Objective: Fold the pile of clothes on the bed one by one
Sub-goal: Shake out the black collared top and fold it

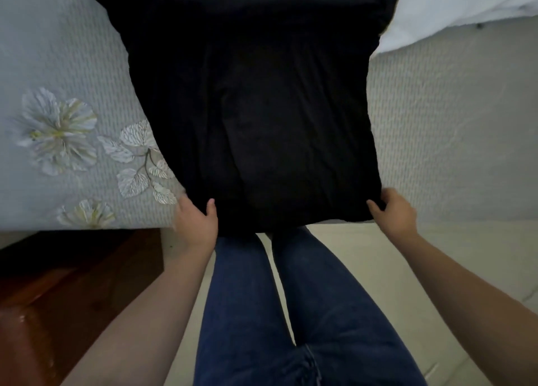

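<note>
A black garment [256, 100] lies spread lengthwise on the bed [436, 129], running from the top of the view down to the bed's near edge. My left hand [196, 221] pinches its near left corner, thumb on top of the cloth. My right hand [393, 209] grips the near right corner, fingers curled round the hem. The near hem hangs slightly over the bed edge above my legs in blue jeans [291, 313]. The far end of the garment is cut off by the frame.
The bedspread [58, 65] is pale with embroidered flowers [58, 132] at left. A white pillow or sheet [454, 4] lies at the back right. A dark wooden piece of furniture [67, 292] stands at lower left beside the bed. Light floor [364, 254] shows below.
</note>
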